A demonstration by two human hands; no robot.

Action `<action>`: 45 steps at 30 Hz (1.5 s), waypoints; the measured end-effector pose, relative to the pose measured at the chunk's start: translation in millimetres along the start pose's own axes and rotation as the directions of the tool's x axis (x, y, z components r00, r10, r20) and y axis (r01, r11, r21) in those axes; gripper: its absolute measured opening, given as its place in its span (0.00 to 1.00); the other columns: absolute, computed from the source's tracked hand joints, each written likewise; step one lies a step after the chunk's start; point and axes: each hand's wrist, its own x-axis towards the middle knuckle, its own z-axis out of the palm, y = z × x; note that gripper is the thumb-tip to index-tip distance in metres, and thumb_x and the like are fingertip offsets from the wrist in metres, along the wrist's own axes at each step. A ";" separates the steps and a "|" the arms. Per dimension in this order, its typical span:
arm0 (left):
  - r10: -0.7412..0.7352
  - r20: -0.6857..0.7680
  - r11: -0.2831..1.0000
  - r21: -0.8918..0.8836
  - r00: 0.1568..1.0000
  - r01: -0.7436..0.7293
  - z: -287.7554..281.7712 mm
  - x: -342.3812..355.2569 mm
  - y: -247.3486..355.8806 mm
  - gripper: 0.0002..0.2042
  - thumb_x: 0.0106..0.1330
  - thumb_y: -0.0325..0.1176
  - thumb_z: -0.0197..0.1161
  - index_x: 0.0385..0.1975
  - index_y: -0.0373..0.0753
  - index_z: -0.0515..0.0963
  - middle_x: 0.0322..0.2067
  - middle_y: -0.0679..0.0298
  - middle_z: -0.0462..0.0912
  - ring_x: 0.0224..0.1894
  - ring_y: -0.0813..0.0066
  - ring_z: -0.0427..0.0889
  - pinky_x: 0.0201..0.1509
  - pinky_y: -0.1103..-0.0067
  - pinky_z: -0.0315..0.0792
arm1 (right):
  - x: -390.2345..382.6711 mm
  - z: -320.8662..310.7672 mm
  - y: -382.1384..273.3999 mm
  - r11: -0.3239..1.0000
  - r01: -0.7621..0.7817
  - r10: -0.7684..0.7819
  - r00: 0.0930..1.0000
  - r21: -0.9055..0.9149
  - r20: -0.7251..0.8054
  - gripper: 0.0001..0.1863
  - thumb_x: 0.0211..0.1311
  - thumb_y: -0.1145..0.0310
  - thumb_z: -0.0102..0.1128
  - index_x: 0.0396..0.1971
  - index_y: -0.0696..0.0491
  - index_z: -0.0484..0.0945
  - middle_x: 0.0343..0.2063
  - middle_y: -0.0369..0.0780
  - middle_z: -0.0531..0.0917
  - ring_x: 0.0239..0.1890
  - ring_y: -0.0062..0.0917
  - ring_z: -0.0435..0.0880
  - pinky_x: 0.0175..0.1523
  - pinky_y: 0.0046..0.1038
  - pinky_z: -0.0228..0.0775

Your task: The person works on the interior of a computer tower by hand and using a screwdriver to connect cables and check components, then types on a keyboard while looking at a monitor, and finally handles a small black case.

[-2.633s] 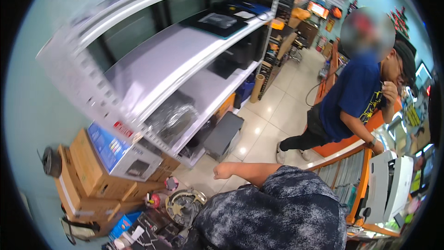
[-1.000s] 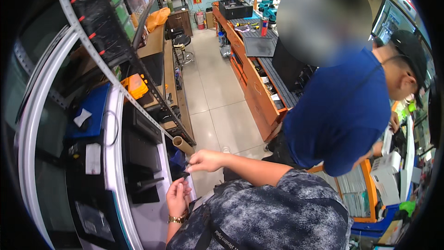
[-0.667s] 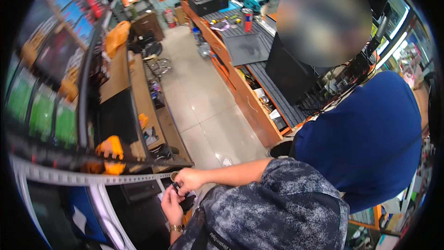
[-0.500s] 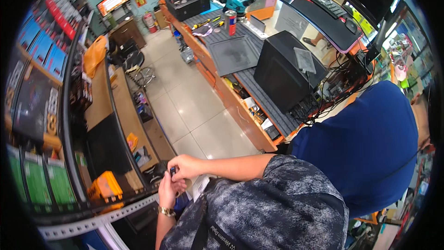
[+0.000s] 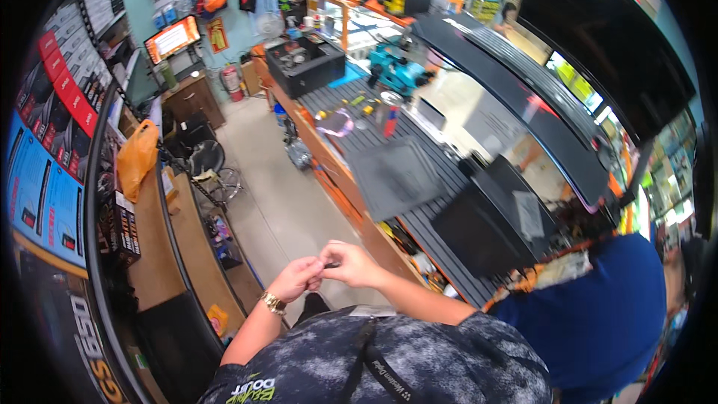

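In front of my chest, both hands meet above the floor. My right hand [image 5: 353, 265] pinches a small dark piece [image 5: 331, 265] between thumb and fingertips. It is too small for me to tell its kind. My left hand [image 5: 298, 277], with a gold watch [image 5: 274, 303] at the wrist, has its fingers closed against the other end of that piece. A lanyard [image 5: 378, 366] hangs down the front of my patterned shirt.
To my right stands a slatted workbench [image 5: 467, 284] with a black computer case [image 5: 486, 217], a dark flat panel [image 5: 396, 176] and a red can [image 5: 390, 121]. A person in a blue shirt [image 5: 591, 322] is close at my right. Shelves with boxes [image 5: 48, 194] line the left.
My view has turned and tilted up. Both hands have moved away from the left shelf, out over the floor, still together around the small dark piece.
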 end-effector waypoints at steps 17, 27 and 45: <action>-0.020 -0.131 0.990 0.139 0.991 0.038 -284.7 184.6 256.2 0.16 0.90 0.44 0.60 0.44 0.36 0.81 0.28 0.67 0.78 0.29 0.72 0.78 0.35 0.73 0.73 | 183.5 -394.3 -240.2 0.072 -0.849 -0.736 0.309 -0.523 -0.602 0.42 0.73 0.46 0.74 0.79 0.55 0.74 0.72 0.54 0.82 0.79 0.52 0.75 0.88 0.58 0.55; -0.016 -0.444 0.993 0.101 0.896 0.068 -387.4 266.9 336.0 0.16 0.90 0.43 0.61 0.47 0.35 0.82 0.28 0.69 0.79 0.30 0.75 0.78 0.36 0.76 0.72 | 197.5 -456.7 -211.9 0.158 -0.847 -0.849 0.146 -0.507 -0.508 0.20 0.81 0.65 0.73 0.66 0.55 0.88 0.54 0.45 0.92 0.56 0.34 0.89 0.67 0.36 0.79; 0.167 -0.081 0.843 0.529 0.983 -0.100 -636.4 624.4 722.0 0.12 0.88 0.34 0.63 0.61 0.35 0.85 0.39 0.70 0.87 0.39 0.81 0.85 0.45 0.78 0.82 | 490.3 -364.7 -198.1 0.365 -0.269 -0.875 0.227 -0.891 -0.427 0.29 0.88 0.62 0.42 0.61 0.76 0.79 0.48 0.57 0.88 0.48 0.45 0.88 0.60 0.44 0.81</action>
